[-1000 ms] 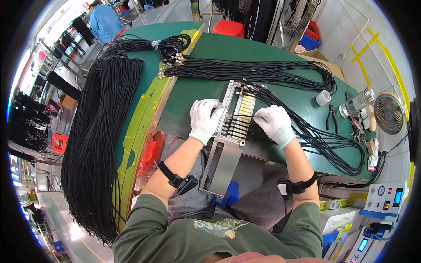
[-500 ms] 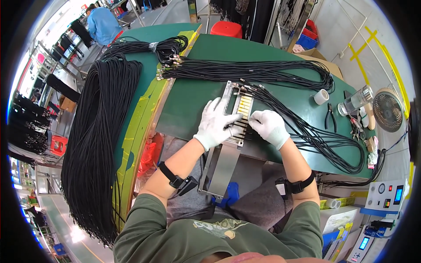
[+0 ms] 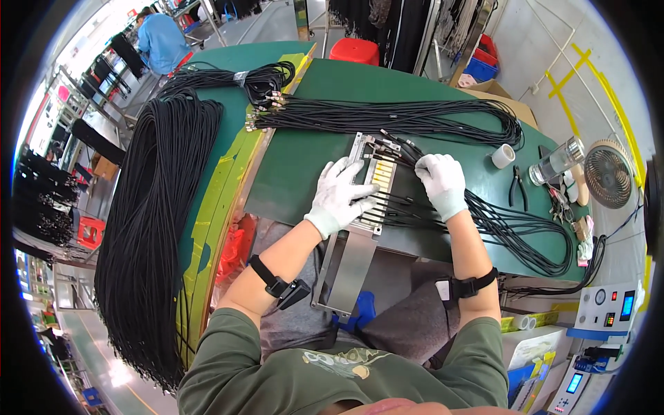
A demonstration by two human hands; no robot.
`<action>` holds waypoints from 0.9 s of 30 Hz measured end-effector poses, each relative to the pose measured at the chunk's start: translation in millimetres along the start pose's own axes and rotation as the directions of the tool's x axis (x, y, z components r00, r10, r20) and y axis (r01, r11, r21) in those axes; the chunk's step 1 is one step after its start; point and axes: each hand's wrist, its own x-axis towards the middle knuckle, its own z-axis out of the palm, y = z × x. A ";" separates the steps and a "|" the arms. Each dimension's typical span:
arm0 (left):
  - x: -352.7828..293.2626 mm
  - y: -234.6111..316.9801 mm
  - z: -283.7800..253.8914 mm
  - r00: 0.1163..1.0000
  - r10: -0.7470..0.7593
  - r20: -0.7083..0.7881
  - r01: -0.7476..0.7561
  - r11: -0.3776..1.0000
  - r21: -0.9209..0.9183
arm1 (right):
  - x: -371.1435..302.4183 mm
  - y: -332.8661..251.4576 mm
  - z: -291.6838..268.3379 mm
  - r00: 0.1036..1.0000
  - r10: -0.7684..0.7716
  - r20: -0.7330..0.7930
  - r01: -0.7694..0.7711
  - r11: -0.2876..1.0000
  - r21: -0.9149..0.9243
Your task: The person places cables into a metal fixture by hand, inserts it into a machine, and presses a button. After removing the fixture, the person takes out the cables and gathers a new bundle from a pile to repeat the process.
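A metal slotted fixture (image 3: 382, 173) with yellow strips along its middle lies at the near edge of the green table. Several black cables sit across its nearer slots and run off to the right. My white-gloved left hand (image 3: 339, 196) rests on the fixture's left side, fingers stretched apart over the slots and cable ends. To the right, my gloved right hand (image 3: 443, 183) has its fingers curled down on the bundle of black cables (image 3: 515, 225); the fingertips partly hide what they grip. The bundle's connector ends lie by the fixture's far end.
A second bundle of black cables (image 3: 387, 116) stretches along the back. A thick cable pile (image 3: 155, 228) hangs at left. On the right are a white tape roll (image 3: 503, 155), pliers (image 3: 519, 188), a glass bottle (image 3: 557, 161) and a small fan (image 3: 610, 174).
My right hand has moved from the fixture's right edge, right and slightly away, onto the cable bundle. My left hand stays on the fixture.
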 end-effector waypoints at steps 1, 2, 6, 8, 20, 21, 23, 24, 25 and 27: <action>0.8 -4.1 0.4 0.999 -0.039 -0.029 0.037 0.995 -0.089 | -1.5 -0.9 -3.6 1.000 -0.026 0.006 0.026 0.997 0.072; 0.9 -8.0 0.6 0.995 -0.071 -0.077 0.056 0.982 -0.179 | -2.4 -0.7 -7.8 0.999 -0.046 0.019 0.042 0.988 0.148; 1.0 -13.8 4.0 0.913 -0.261 -0.315 0.152 0.930 -0.334 | -3.1 -5.9 -17.4 0.989 -0.133 0.070 0.105 0.946 0.308; -0.4 -11.8 3.0 0.926 -0.276 -0.258 0.166 0.911 -0.378 | -1.1 -14.2 -17.2 0.983 -0.176 0.048 0.152 0.934 0.323; 5.1 -5.9 -13.8 0.936 -0.224 -0.271 0.148 0.950 -0.274 | -0.3 -41.7 -8.5 0.976 -0.218 -0.015 0.207 0.899 0.387; 4.9 -8.7 -13.8 0.933 -0.161 -0.323 0.124 0.983 -0.134 | -2.2 -37.8 -9.6 0.979 -0.199 0.039 0.169 0.905 0.391; 3.6 -11.0 -10.3 0.946 -0.087 -0.313 0.110 0.992 0.057 | -5.8 -34.0 -9.8 0.982 -0.161 0.099 0.119 0.935 0.335; 2.7 -11.8 -8.2 0.953 -0.056 -0.299 0.104 0.983 0.149 | -7.6 -34.7 -8.8 0.981 -0.175 0.087 0.144 0.950 0.278; 2.5 -12.6 -5.9 0.952 -0.071 -0.299 0.123 0.980 0.158 | -8.9 -35.6 -7.7 0.975 -0.210 0.073 0.188 0.954 0.234; 1.4 -15.3 -3.1 0.950 -0.167 -0.263 0.198 0.975 0.100 | -10.0 -38.3 -6.1 0.984 -0.159 0.083 0.144 0.975 0.167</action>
